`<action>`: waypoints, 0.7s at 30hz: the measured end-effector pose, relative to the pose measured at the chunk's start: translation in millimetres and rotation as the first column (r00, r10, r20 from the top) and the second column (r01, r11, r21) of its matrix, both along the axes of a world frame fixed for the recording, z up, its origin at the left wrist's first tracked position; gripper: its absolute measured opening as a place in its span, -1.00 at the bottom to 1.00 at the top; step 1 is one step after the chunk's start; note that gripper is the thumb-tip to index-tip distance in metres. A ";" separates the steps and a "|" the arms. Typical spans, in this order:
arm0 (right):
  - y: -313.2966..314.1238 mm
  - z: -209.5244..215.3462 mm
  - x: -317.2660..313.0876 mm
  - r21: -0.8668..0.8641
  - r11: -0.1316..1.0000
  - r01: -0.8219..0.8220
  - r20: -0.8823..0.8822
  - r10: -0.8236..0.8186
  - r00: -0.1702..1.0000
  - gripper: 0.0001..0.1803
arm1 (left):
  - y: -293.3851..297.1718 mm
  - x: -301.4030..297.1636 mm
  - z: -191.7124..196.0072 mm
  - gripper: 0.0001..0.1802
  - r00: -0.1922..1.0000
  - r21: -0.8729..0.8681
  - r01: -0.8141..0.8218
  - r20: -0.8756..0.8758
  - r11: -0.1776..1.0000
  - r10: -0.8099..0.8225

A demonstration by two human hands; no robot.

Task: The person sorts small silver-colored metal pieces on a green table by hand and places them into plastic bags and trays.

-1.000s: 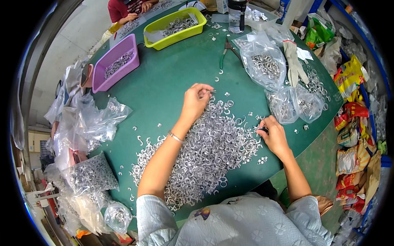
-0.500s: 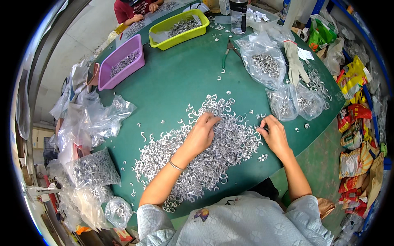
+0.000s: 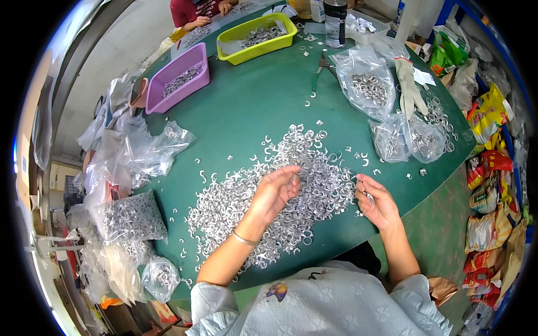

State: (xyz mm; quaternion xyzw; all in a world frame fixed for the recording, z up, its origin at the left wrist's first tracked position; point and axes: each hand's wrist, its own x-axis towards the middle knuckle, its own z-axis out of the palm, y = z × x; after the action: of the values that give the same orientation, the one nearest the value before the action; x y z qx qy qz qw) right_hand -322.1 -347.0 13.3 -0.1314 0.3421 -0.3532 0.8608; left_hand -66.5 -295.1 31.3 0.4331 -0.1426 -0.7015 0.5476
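Note:
A wide heap of small silvery metal rings and open, C-shaped pieces (image 3: 241,201) is spread over the green table in front of me. Above the heap's middle is my left hand (image 3: 274,193), its fingers curled in and the thumb and index finger close together; what it holds, if anything, is too small to make out. At the heap's right edge my right hand (image 3: 380,204) is half turned up with bent fingers. Small silvery metal pieces (image 3: 368,196) show among those fingers, their exact shape unclear.
A purple bin (image 3: 151,92) and a yellow-green bin (image 3: 227,51) hold metal pieces at the back. Pliers (image 3: 315,78), a bottle (image 3: 335,25), a glove (image 3: 409,89) and filled clear bags (image 3: 364,61) lie beyond. More bags (image 3: 134,218) line the left edge. A co-worker's hand (image 3: 200,21) is far off.
My right hand has turned palm-up, and metal pieces now show in its fingers. My left hand has rolled, showing its curled fingers. The whole view has shifted slightly.

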 end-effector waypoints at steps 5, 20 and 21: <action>-2.4 2.5 11.6 -0.302 0.934 -0.192 -0.348 0.079 0.934 -0.80 | -8.1 3.9 -10.5 -0.80 0.207 -0.248 0.224 0.957 0.942 0.203; -40.6 0.6 53.2 -0.694 0.493 -0.525 -0.685 -0.227 0.693 -0.85 | -29.2 2.1 -17.9 -0.84 0.039 -0.197 0.412 0.979 0.890 0.199; -45.2 5.3 62.3 -0.706 0.429 -0.564 -0.698 -0.281 0.659 -0.83 | -27.3 -0.6 -13.4 -0.83 -0.007 -0.145 0.433 0.986 0.890 0.164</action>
State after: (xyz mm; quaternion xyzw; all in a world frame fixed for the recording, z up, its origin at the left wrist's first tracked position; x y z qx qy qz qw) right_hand -259.8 -392.2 18.7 -0.7249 0.4020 -0.3078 0.4671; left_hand -67.1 -322.4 17.9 0.6531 -0.6731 -0.1916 0.2894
